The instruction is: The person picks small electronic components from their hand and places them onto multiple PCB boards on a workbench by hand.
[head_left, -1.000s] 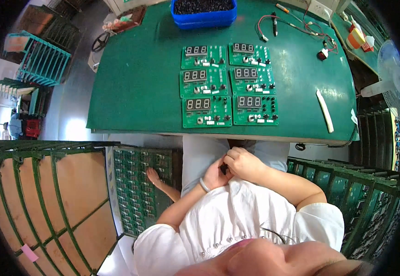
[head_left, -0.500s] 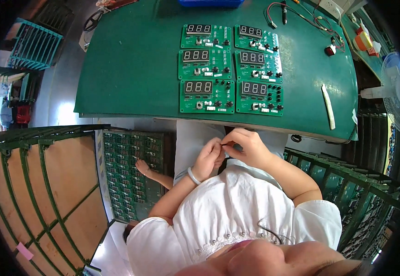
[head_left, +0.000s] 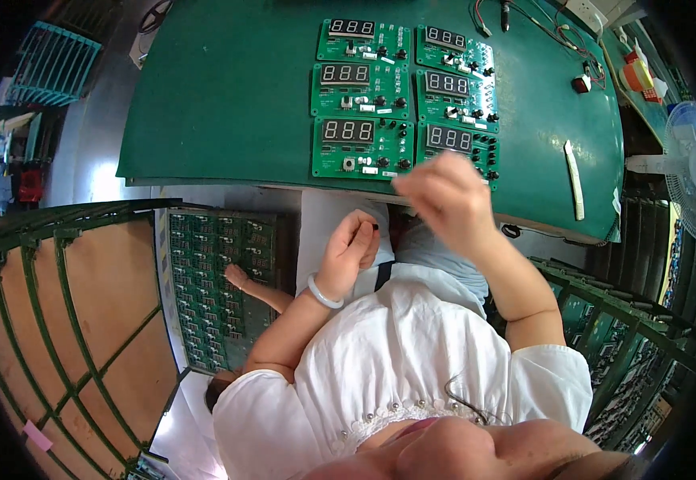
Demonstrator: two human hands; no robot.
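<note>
My left hand (head_left: pixel 351 250), with a pale bangle at the wrist, is above my lap just off the table's front edge. Its thumb and fingers pinch a small black part (head_left: pixel 375 227), too small to name exactly. Blurred by motion, my right hand (head_left: pixel 450 194) is over the table edge with bent fingers; what it holds, if anything, cannot be seen. It partly hides the front right circuit board (head_left: pixel 484 160), which carries a digit display and black round parts. Beside that lies the front left circuit board (head_left: pixel 332 164), close to my right fingertips.
Several similar green boards (head_left: pixel 360 90) lie in two columns on the green table (head_left: pixel 204 104). A pale strip (head_left: pixel 574 180), wires (head_left: pixel 556 32) and a fan (head_left: pixel 688 148) are at right. Another person's hand (head_left: pixel 237 277) rests over a board-filled panel (head_left: pixel 204 312) at left, near a rack (head_left: pixel 84 360).
My hands have parted. The right has risen forward to the front right board, while the left stays over my lap, slightly left, with the black part now showing. The whole view has shifted slightly.
</note>
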